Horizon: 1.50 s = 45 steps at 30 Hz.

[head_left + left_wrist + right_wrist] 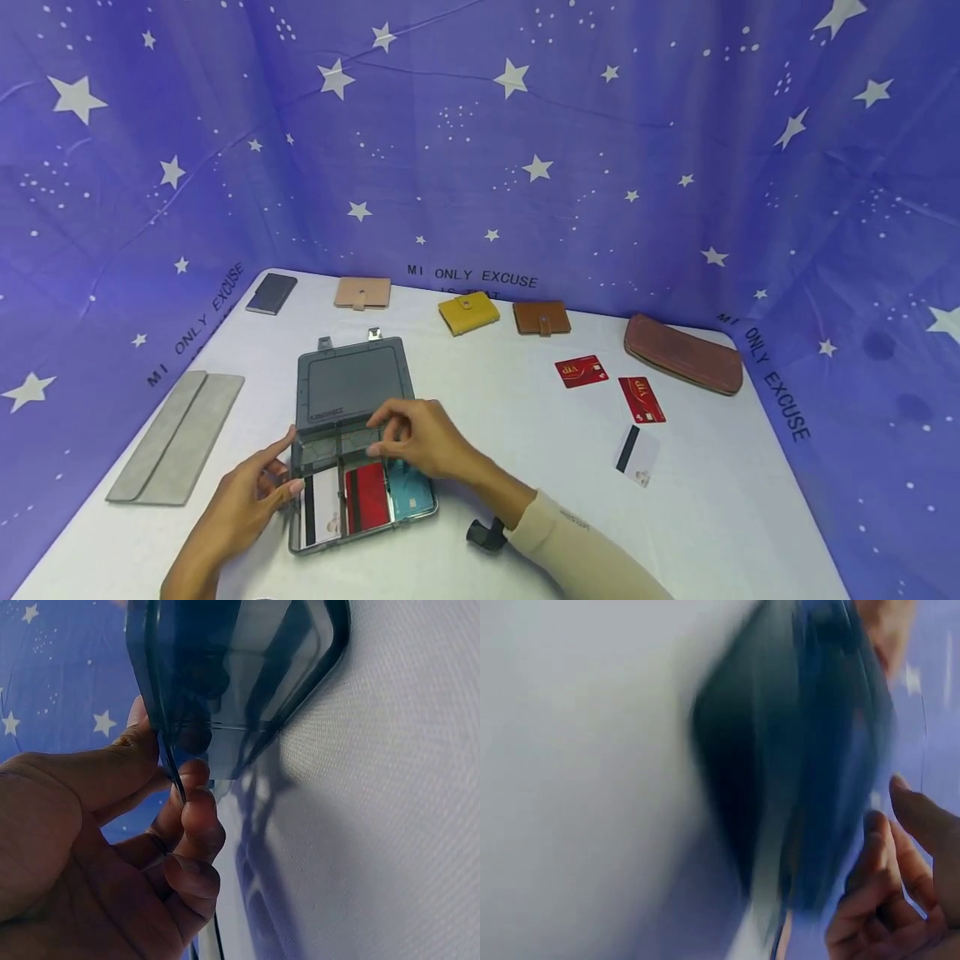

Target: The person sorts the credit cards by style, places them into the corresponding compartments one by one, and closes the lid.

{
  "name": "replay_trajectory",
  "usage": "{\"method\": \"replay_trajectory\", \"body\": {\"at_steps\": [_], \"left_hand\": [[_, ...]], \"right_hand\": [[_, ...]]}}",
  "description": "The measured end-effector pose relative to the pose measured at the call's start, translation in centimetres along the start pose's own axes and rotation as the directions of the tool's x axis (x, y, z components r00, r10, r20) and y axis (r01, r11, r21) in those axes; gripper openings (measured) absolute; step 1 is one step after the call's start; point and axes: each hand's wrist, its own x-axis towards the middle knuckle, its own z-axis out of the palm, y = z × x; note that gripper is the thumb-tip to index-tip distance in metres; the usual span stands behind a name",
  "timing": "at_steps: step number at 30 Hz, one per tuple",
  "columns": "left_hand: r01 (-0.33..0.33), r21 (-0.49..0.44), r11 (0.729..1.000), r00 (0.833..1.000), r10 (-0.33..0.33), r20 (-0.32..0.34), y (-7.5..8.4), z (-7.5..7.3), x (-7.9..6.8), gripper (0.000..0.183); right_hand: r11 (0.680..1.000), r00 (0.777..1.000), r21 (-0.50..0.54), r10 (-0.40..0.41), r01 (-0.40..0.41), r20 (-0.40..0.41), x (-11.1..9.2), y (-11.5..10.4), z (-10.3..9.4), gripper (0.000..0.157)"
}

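Observation:
A translucent grey plastic card case (pixel 356 379) lies with its lid folded back on the table. Its front compartments hold a white card with a black stripe (pixel 324 508), a red card with a dark stripe (pixel 367 497) and a teal card (pixel 409 492). My left hand (pixel 243 504) grips the case's left side, thumb at the rim; the left wrist view shows thumb and fingers on either side of a thin edge. Over the rear compartments hovers my right hand (pixel 423 437), fingers loosely bent, thumb apart from the index finger, nothing visible between them.
Two red VIP cards (pixel 582 372) and a white striped card (pixel 637 455) lie to the right. Along the back are a dark card holder (pixel 272 293), pink (pixel 363 292), yellow (pixel 469 312) and brown wallets (pixel 542 317). A grey pouch (pixel 177 437) lies left, a reddish-brown pouch (pixel 682 353) right.

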Motion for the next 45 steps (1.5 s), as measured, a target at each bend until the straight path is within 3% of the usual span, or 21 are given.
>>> {"method": "replay_trajectory", "body": {"at_steps": [4, 9, 14, 19, 22, 25, 31, 36, 41, 45], "left_hand": [[-0.021, 0.008, 1.0, 1.0, 0.021, -0.016, -0.1, 0.0, 0.1, 0.072], [-0.03, 0.003, 1.0, 0.999, 0.03, -0.025, -0.1, 0.1, 0.1, 0.072], [-0.039, 0.001, 0.999, 0.999, 0.039, -0.026, -0.2, 0.1, 0.1, 0.072], [-0.033, -0.002, 0.999, 0.999, 0.033, -0.019, -0.2, 0.0, 0.1, 0.072], [-0.032, -0.012, 0.999, 0.999, 0.032, -0.015, -0.2, 0.1, 0.1, 0.072], [-0.042, -0.014, 0.999, 0.999, 0.042, -0.026, -0.2, 0.2, 0.1, 0.071], [-0.045, -0.012, 0.999, 0.998, 0.044, -0.037, -0.2, 0.1, 0.1, 0.071], [-0.04, -0.017, 0.999, 0.999, 0.039, -0.036, -0.2, 0.1, 0.2, 0.071], [-0.021, -0.027, 0.999, 1.0, 0.02, -0.023, -0.3, 0.1, 0.1, 0.073], [-0.027, -0.028, 0.999, 0.999, 0.026, -0.032, -0.2, 0.1, 0.2, 0.072]], "right_hand": [[0.994, 0.992, 0.012, 0.109, -0.109, -0.057, -1.2, 3.0, -5.2, 0.037], [0.967, 0.972, -0.114, 0.219, -0.228, -0.083, -3.9, 7.1, -12.7, 0.043], [0.904, 0.955, -0.308, 0.274, -0.297, -0.116, -7.0, 10.2, -19.4, 0.052], [0.82, 0.921, -0.421, 0.343, -0.389, -0.183, -8.4, 12.2, -22.6, 0.057], [0.774, 0.898, -0.455, 0.384, -0.441, -0.216, -8.4, 13.3, -23.1, 0.053], [0.771, 0.897, -0.458, 0.382, -0.443, -0.224, -8.0, 13.7, -23.0, 0.045], [0.82, 0.934, -0.448, 0.323, -0.356, -0.153, -6.6, 11.7, -20.7, 0.03], [0.869, 0.958, -0.42, 0.285, -0.261, -0.006, -5.6, 8.1, -17.9, 0.018], [0.959, 0.973, -0.258, 0.161, -0.114, 0.167, -4.7, 4.6, -14.8, 0.025], [0.996, 0.974, -0.052, 0.084, -0.075, 0.209, -3.7, 2.4, -11.5, 0.028]]}}
